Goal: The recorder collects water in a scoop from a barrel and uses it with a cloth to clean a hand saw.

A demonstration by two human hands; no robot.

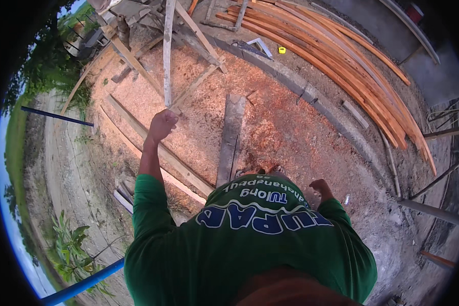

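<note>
My left hand (162, 125) is raised out in front with its fingers curled into a loose fist, and no object shows in it. Just beyond it stands the lower end of a pale upright wooden post (168, 56), part of a rough timber frame; whether the two touch I cannot tell. Low beside my body, my right hand (322, 189) has its fingers bent inward and nothing visible in them. Between the hands a weathered grey plank (231, 127) points away from my feet. A long timber (176, 162) lies on the ground below my left hand.
Reddish wood shavings (204, 122) cover the ground. Long reddish boards (331, 66) are stacked at far right, behind a low concrete block curb (290, 81). A yellow tape measure (282, 50) and a metal square (260, 47) lie near it. A blue pipe (86, 282) crosses lower left.
</note>
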